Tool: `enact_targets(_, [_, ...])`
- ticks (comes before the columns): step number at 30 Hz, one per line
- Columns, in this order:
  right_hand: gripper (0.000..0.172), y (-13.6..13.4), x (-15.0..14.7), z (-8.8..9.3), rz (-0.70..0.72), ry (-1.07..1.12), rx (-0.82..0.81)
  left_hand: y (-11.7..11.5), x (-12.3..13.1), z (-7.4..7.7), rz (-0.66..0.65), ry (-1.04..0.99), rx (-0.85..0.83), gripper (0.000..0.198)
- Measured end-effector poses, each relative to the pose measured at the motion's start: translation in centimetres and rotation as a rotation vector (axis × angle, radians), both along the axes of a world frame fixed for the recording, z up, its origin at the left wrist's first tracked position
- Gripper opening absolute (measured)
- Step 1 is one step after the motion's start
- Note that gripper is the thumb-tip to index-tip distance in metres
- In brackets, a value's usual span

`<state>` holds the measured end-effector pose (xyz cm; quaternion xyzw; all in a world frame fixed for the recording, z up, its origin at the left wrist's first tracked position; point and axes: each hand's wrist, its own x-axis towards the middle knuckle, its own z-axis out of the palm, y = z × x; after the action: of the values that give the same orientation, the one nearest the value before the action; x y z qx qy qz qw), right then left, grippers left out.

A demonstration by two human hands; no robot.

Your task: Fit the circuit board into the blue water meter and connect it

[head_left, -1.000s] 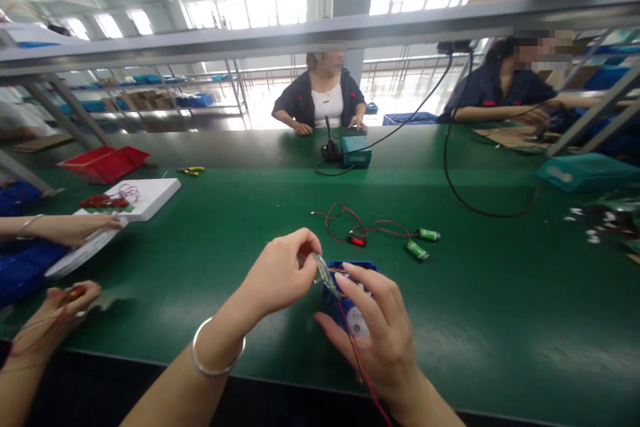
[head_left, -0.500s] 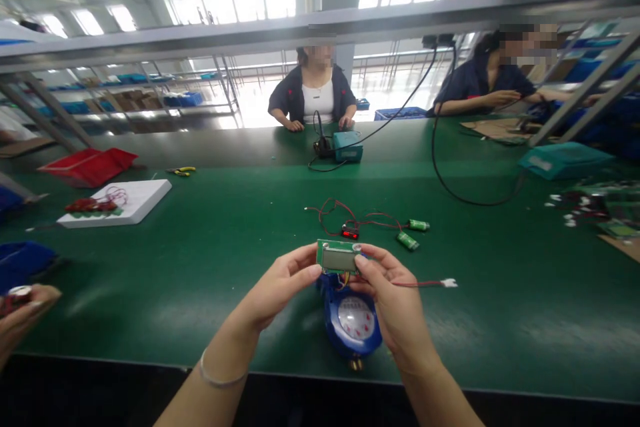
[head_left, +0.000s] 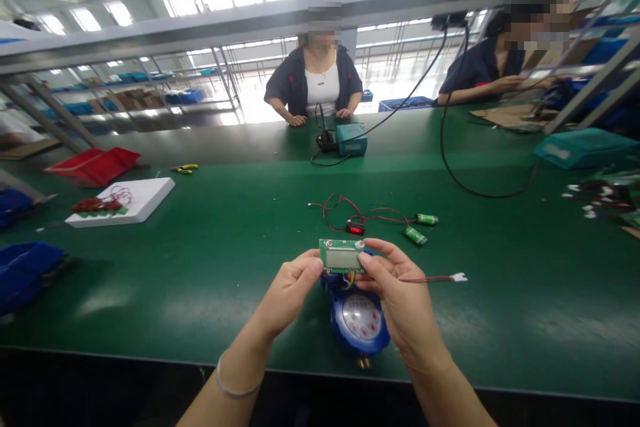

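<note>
With my left hand point(head_left: 290, 290) and right hand point(head_left: 400, 300) pinching the display board point(head_left: 342, 255) by its ends above the blue meter point(head_left: 359, 320) (on the counter point(head_left: 200, 267)), I judge seating it level comes next.

Green bench, green board, blue meter

We see a green circuit board point(head_left: 342, 255) with grey display over a blue meter point(head_left: 359, 324) with white dial; red tray point(head_left: 93, 165) near the green table's point(head_left: 210, 260) left edge.

Bright backlit windows, glare, warped edges
</note>
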<state>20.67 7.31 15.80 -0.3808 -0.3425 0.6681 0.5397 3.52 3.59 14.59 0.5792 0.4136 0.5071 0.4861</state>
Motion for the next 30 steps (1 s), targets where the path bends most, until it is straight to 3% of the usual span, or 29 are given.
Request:
enact_targets(9, [0.046,0.0,-0.1,-0.4,0.018,-0.023,0.066,-0.1,0.3,-0.8,0.115,0.067,0.075,0.042])
enact_targets(22, [0.029,-0.1,0.3,-1.5,0.001,-0.263,0.266,0.0,0.9,-2.2,0.204,-0.035,-0.059,0.051])
enact_targets(30, [0.046,1.4,1.4,-1.4,0.140,-0.400,0.235,0.2,1.1,-2.1,0.269,0.152,-0.065,0.046])
